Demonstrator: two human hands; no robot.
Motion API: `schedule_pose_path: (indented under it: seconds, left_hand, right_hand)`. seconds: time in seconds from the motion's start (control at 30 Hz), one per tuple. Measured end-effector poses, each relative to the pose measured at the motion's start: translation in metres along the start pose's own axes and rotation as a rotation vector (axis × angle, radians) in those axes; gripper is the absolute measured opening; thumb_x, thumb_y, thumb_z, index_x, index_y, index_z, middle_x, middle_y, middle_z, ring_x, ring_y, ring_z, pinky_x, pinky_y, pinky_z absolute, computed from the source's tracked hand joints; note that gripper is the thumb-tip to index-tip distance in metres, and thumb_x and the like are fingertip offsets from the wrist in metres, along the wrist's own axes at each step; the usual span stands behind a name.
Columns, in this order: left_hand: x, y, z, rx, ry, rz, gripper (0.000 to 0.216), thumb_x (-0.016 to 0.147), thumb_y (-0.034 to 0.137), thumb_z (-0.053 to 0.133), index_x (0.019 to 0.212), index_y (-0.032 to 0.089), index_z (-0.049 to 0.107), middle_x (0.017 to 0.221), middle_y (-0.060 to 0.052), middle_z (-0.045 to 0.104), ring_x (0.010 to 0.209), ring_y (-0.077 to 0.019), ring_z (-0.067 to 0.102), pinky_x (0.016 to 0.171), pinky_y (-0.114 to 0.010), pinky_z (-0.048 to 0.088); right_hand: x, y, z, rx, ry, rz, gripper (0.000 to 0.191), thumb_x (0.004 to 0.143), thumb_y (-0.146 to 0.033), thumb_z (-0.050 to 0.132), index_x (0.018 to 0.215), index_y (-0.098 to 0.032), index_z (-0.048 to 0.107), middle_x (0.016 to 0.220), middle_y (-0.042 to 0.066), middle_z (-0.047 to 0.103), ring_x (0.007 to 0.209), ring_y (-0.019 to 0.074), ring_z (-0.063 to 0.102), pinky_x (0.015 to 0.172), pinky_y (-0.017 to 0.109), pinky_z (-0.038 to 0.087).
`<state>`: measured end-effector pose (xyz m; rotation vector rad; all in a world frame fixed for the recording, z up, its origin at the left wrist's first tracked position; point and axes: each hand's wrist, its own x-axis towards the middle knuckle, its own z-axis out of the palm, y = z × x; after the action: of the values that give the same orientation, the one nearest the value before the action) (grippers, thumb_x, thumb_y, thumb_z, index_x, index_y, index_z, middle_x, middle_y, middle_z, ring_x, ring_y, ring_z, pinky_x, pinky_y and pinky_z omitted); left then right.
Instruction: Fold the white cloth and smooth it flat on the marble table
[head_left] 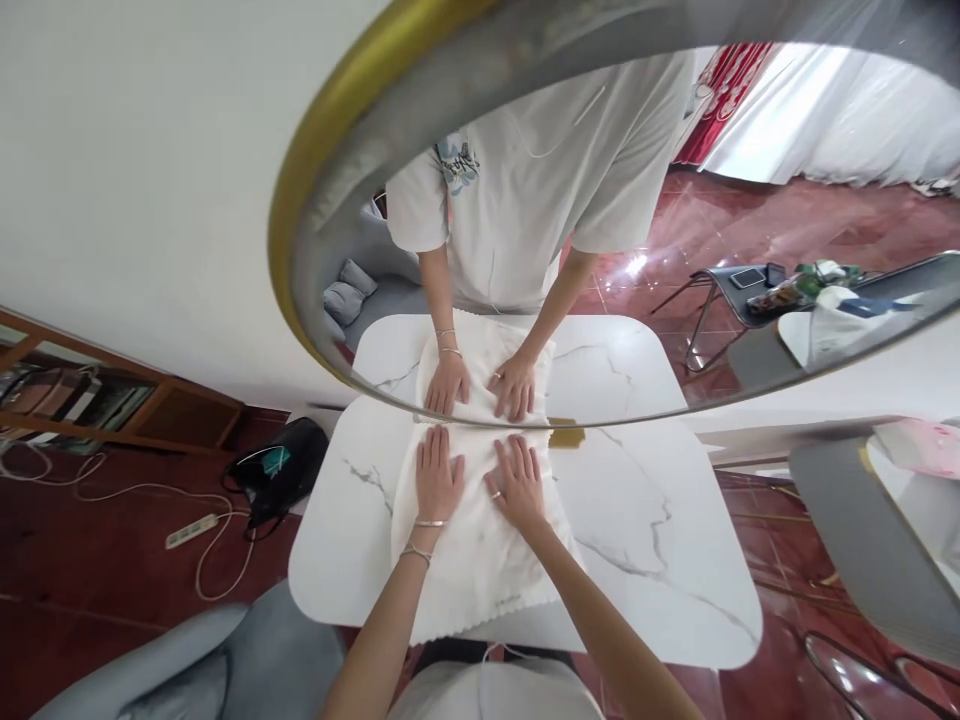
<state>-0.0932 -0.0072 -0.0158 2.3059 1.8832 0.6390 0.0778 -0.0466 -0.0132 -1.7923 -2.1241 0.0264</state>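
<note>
A white cloth [480, 560] lies spread on a white marble-patterned table [645, 540], reaching from the near edge to the mirror. My left hand [438, 477] rests flat on the cloth, fingers stretched forward, with bracelets at the wrist. My right hand [516, 482] lies flat beside it, fingers spread, a ring on one finger. Both press the far part of the cloth and hold nothing. A round gold-framed mirror [315, 170] against the wall shows the same hands and a white T-shirt in reflection.
A black bag [277, 470] and a power strip with a cord [191, 530] lie on the red floor at left. A wooden shelf [112, 400] runs along the left wall. Grey chairs [187, 670] stand at near left and at right [870, 540].
</note>
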Motion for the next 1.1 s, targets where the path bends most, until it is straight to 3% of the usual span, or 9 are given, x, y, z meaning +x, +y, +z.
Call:
schedule_pose_path:
  seconds: [0.3, 0.47, 0.67, 0.8, 0.93, 1.1]
  left_hand:
    - [0.035, -0.092, -0.015, 0.041, -0.006, 0.018, 0.054, 0.096, 0.031, 0.028, 0.143, 0.006, 0.036, 0.149, -0.016, 0.039, 0.143, -0.0252, 0.026, 0.117, -0.047, 0.022]
    - [0.072, -0.113, -0.012, 0.056, -0.028, -0.009, 0.047, 0.092, 0.024, 0.03, 0.129, 0.006, 0.053, 0.138, -0.018, 0.052, 0.136, -0.0282, 0.039, 0.114, -0.05, 0.026]
    - [0.098, -0.124, -0.011, 0.057, -0.061, 0.035, 0.042, 0.091, 0.022, 0.033, 0.12, 0.009, 0.06, 0.126, -0.017, 0.061, 0.132, -0.0284, 0.042, 0.112, -0.05, 0.029]
    - [0.096, -0.133, -0.019, 0.058, -0.058, 0.035, 0.04, 0.091, 0.022, 0.036, 0.122, 0.012, 0.059, 0.138, -0.015, 0.053, 0.138, -0.0277, 0.035, 0.114, -0.049, 0.026]
    - [0.084, -0.147, -0.034, 0.084, -0.004, -0.065, 0.043, 0.094, 0.025, 0.035, 0.132, 0.018, 0.054, 0.145, -0.013, 0.045, 0.139, -0.029, 0.033, 0.113, -0.052, 0.024]
    - [0.056, -0.166, -0.055, 0.084, -0.027, -0.287, 0.047, 0.095, 0.03, 0.035, 0.14, 0.024, 0.046, 0.144, -0.012, 0.046, 0.127, -0.0302, 0.047, 0.1, -0.047, 0.043]
  right_hand:
    - [0.045, -0.084, 0.038, 0.026, -0.006, 0.008, 0.058, 0.096, -0.033, 0.035, 0.148, -0.006, 0.029, 0.151, 0.018, 0.031, 0.143, 0.0297, 0.021, 0.113, 0.048, 0.024]
    - [0.084, -0.113, 0.049, 0.019, -0.136, 0.144, 0.057, 0.094, -0.034, 0.036, 0.14, -0.001, 0.041, 0.144, 0.023, 0.041, 0.133, 0.033, 0.038, 0.11, 0.048, 0.026]
    - [0.134, -0.129, 0.046, 0.035, -0.338, 0.316, 0.053, 0.097, -0.04, 0.03, 0.138, -0.012, 0.048, 0.134, 0.02, 0.053, 0.123, 0.035, 0.047, 0.104, 0.054, 0.029]
    - [0.156, -0.131, 0.049, 0.069, -0.386, 0.225, 0.059, 0.095, -0.052, 0.032, 0.138, -0.016, 0.048, 0.136, 0.017, 0.053, 0.123, 0.0354, 0.047, 0.099, 0.05, 0.036]
    - [0.165, -0.144, 0.055, 0.121, -0.4, 0.091, 0.053, 0.095, -0.046, 0.036, 0.145, -0.029, 0.038, 0.142, 0.008, 0.048, 0.126, 0.0304, 0.045, 0.103, 0.047, 0.034]
    - [0.154, -0.173, 0.067, 0.143, -0.368, -0.093, 0.053, 0.095, -0.046, 0.034, 0.147, -0.035, 0.032, 0.157, 0.001, 0.024, 0.139, 0.0381, 0.023, 0.105, 0.065, 0.021]
